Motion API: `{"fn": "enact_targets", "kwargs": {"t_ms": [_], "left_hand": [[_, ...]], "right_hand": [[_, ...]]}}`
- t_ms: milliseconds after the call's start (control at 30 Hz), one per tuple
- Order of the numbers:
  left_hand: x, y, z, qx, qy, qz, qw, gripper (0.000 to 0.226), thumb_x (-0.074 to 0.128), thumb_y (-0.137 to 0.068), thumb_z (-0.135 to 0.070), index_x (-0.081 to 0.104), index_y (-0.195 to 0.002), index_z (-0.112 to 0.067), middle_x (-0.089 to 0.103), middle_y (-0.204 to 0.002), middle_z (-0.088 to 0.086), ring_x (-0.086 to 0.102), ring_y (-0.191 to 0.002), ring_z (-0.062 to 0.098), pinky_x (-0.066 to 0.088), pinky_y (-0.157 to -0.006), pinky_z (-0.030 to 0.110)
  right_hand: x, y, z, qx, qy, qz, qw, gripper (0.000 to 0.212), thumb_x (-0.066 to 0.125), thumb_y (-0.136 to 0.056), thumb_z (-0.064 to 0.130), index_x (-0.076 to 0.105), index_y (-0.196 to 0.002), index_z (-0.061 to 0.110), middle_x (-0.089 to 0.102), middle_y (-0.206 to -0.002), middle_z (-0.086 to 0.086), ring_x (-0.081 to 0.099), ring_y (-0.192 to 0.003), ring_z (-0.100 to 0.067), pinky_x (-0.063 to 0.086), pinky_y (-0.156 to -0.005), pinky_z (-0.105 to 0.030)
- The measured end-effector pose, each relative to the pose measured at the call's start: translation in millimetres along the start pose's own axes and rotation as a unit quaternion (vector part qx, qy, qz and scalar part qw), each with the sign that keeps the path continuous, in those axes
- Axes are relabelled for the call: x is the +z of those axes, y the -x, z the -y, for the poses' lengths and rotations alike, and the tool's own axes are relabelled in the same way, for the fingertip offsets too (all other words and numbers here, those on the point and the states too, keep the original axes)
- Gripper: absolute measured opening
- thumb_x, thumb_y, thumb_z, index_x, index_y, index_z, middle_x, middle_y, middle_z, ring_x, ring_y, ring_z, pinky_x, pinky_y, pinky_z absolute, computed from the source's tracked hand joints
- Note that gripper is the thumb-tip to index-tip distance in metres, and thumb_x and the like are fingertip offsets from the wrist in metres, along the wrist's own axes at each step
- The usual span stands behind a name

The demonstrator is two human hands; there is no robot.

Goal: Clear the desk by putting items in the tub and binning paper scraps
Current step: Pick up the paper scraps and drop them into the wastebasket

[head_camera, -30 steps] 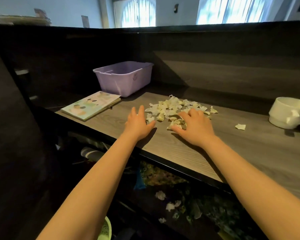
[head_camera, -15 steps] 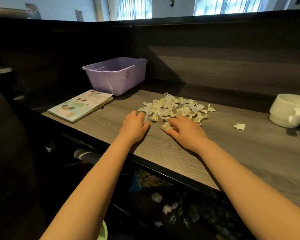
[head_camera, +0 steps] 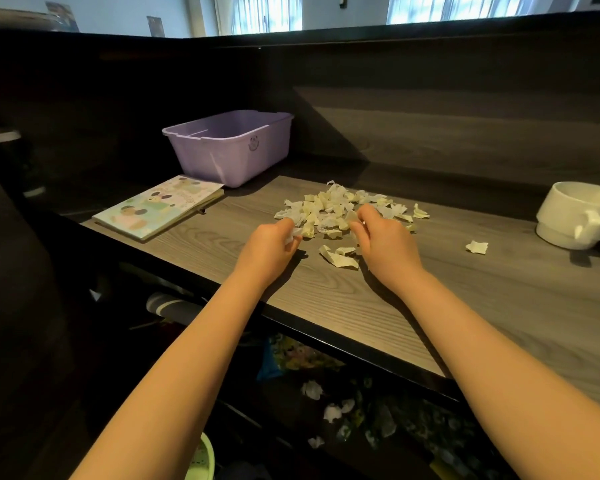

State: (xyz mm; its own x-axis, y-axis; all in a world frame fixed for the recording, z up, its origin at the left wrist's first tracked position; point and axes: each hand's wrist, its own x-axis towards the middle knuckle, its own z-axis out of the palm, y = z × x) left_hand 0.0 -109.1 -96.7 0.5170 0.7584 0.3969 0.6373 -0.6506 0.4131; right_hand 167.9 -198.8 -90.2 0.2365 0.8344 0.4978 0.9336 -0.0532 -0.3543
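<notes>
A: Hand status?

B: left hand (head_camera: 269,244): curled tight, pinches a white scrap at the pile's near-left fringe. Sits over the desk (head_camera: 465,306), just in from the front edge.

A: Other one?

B: right hand (head_camera: 383,244): palm down, knuckles up, curled into the near-right side of the pile. Shows a speck of white at the fingertips (head_camera: 364,216). Real grip or just resting on paper: cannot tell.

A: Paper location?

B: paper scraps (head_camera: 336,206): loose white-and-yellow heap mid-desk, toward the back edge, touching both hands. Also a few larger bits (head_camera: 338,258), apart from the heap, nearer the front edge, between the two hands. Plus one stray scrap (head_camera: 477,246) well off to the right, near the mug.

A: Tub?

B: tub (head_camera: 229,147): lilac, upright, at the back-left corner of the desk. Inside mostly hidden from this angle. Apart from the heap, nothing between.

A: Anything else?

B: book (head_camera: 160,206): flat along the left edge, far corner just beside the tub's base. White mug (head_camera: 575,216): upright at the right edge, handle toward the front. More crumpled paper (head_camera: 331,412) down below the front edge, on the floor.
</notes>
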Motion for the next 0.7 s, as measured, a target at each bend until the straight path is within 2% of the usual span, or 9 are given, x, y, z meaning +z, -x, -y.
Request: {"fn": "enact_targets", "kwargs": {"t_ms": [100,200,267,400,567,633,700], "left_hand": [[-2.3,2.5,-0.9,-0.010,0.034,-0.020,0.999,0.020,0.049,-0.095,-0.024,0.054,-0.092,-0.005,0.058,-0.080,0.007,0.054,-0.074,0.020,0.046,-0.066,0.032],[-7.9,6.9,-1.7,-0.033,0.073,-0.049,0.996,0.021,0.051,-0.094,-0.025,0.053,-0.087,-0.005,0.054,-0.075,0.006,0.050,-0.070,0.019,0.041,-0.061,0.028],[-15.4,11.6,-2.2,-0.042,0.091,-0.067,0.993,0.023,0.051,-0.094,-0.025,0.055,-0.085,-0.004,0.055,-0.074,0.008,0.049,-0.068,0.019,0.038,-0.058,0.028],[-35.7,26.7,-1.0,-0.037,0.087,-0.103,0.990,0.035,0.051,-0.094,-0.022,0.037,-0.062,-0.017,0.039,-0.058,-0.003,0.034,-0.053,0.009,0.026,-0.049,0.021],[-63.6,44.8,0.4,-0.029,0.066,-0.129,0.989,0.026,0.052,-0.093,-0.021,0.046,-0.073,-0.006,0.039,-0.057,-0.004,0.033,-0.053,0.007,0.031,-0.050,0.011],[-74.6,52.3,2.9,-0.022,0.056,-0.141,0.988,0.026,0.052,-0.093,-0.020,0.046,-0.073,-0.005,0.039,-0.057,-0.002,0.034,-0.054,0.011,0.030,-0.050,0.013],[-84.9,61.4,6.7,-0.021,0.052,-0.147,0.988,0.026,0.052,-0.093,-0.020,0.048,-0.075,-0.002,0.043,-0.060,0.003,0.037,-0.059,0.017,0.028,-0.050,0.015]], "right_hand": [[-3.5,-2.0,3.7,-0.013,-0.035,-0.021,0.999,0.016,0.041,-0.100,0.027,0.049,-0.096,0.013,0.058,-0.076,-0.004,0.055,-0.067,-0.020,0.043,-0.058,-0.034],[-7.5,-0.7,8.4,-0.025,-0.061,-0.026,0.997,0.013,0.043,-0.099,0.026,0.046,-0.090,0.017,0.054,-0.073,0.000,0.052,-0.064,-0.016,0.041,-0.056,-0.029],[-9.7,1.8,12.5,-0.031,-0.071,-0.027,0.997,0.012,0.045,-0.099,0.025,0.046,-0.089,0.018,0.054,-0.072,0.000,0.053,-0.064,-0.016,0.043,-0.056,-0.030],[-16.8,5.8,25.1,-0.048,-0.073,-0.026,0.996,0.012,0.045,-0.098,0.024,0.048,-0.090,0.016,0.058,-0.073,-0.003,0.057,-0.065,-0.020,0.048,-0.059,-0.038],[-29.0,10.0,46.3,-0.086,-0.026,-0.036,0.995,0.013,0.045,-0.098,0.023,0.051,-0.096,0.012,0.056,-0.072,-0.002,0.054,-0.061,-0.019,0.039,-0.050,-0.028],[-32.2,13.4,57.7,-0.096,-0.018,-0.041,0.994,0.014,0.045,-0.098,0.022,0.053,-0.100,0.010,0.057,-0.073,-0.003,0.052,-0.061,-0.018,0.036,-0.049,-0.025],[-34.7,17.3,71.3,-0.105,-0.012,-0.046,0.993,0.015,0.045,-0.098,0.022,0.053,-0.102,0.009,0.058,-0.074,-0.005,0.053,-0.061,-0.019,0.040,-0.051,-0.029]]}}
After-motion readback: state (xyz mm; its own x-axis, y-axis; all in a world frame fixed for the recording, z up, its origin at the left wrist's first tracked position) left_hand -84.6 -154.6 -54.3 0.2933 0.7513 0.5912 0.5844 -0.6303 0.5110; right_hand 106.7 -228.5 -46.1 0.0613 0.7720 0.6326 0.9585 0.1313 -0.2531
